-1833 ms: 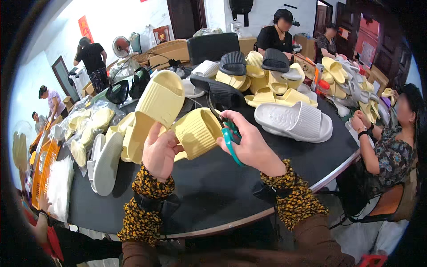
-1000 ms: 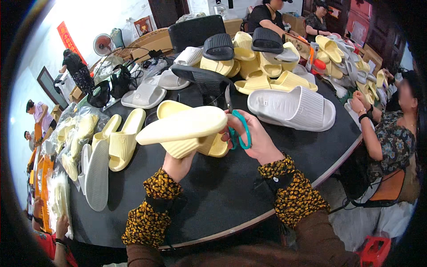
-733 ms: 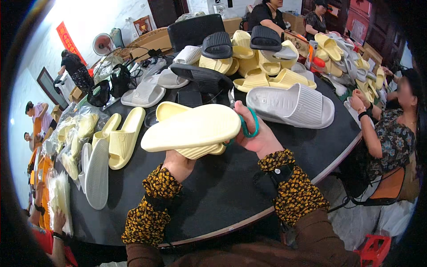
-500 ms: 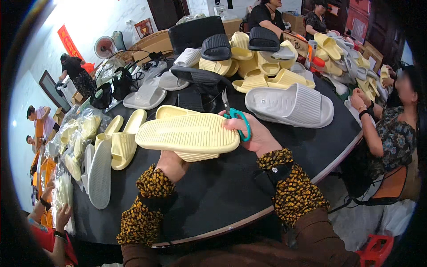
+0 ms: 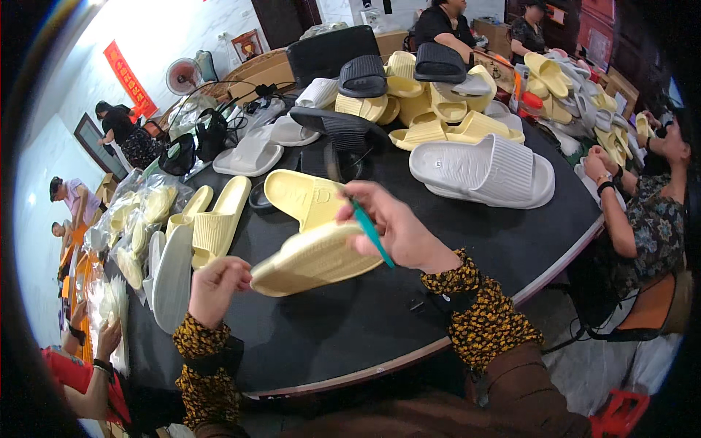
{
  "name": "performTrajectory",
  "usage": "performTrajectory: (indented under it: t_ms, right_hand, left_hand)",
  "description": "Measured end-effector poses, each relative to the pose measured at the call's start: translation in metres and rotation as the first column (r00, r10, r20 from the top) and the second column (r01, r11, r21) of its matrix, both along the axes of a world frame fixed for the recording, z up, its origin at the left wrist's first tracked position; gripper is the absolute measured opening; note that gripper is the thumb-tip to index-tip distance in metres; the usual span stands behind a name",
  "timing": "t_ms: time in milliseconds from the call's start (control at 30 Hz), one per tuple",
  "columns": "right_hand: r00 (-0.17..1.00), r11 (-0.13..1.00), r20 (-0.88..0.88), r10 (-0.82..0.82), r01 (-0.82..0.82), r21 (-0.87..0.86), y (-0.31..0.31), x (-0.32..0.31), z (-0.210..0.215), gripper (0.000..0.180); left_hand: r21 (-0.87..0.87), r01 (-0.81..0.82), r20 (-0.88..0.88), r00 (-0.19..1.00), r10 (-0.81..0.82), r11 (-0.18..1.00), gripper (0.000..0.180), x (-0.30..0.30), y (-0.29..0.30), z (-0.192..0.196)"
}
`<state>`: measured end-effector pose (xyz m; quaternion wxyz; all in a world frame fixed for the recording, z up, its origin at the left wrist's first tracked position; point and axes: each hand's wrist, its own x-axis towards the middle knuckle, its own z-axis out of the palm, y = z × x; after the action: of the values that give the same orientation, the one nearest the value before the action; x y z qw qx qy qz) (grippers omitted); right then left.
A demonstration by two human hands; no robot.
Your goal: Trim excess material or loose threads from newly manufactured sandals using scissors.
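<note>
Left hand (image 5: 216,288): fingers clenched on the heel end of a pale yellow slide sandal (image 5: 315,258), held sole up above the black bench (image 5: 350,321). Right hand (image 5: 400,232): fingers grasping the toe end of the same sandal together with teal-handled scissors (image 5: 371,232). A second yellow sandal (image 5: 301,197) lies just behind; a large white sandal (image 5: 485,171) rests further right

A red banner sign (image 5: 128,79) is hanging at ten o'clock; clear plastic bags (image 5: 142,219) of slippers are lying at nine.
</note>
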<state>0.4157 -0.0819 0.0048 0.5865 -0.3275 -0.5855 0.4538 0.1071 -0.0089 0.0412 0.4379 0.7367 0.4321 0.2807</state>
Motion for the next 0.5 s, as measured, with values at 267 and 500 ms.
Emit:
performTrajectory:
  t_ms: [267,500]
  right_hand:
    - [0.987,0.966,-0.152,0.046,-0.083,-0.244,0.006,0.007,-0.002,0.036]
    - [0.926,0.952,-0.333,-0.177,0.075,-0.296,0.017,0.023,-0.014,0.031]
  left_hand:
    - [0.351,0.201,-0.29,0.952,-0.098,0.915,0.019,0.023,-0.001,-0.01]
    - [-0.082,0.38,-0.317,0.867,-0.385,0.921,0.043,0.046,-0.01,-0.039]
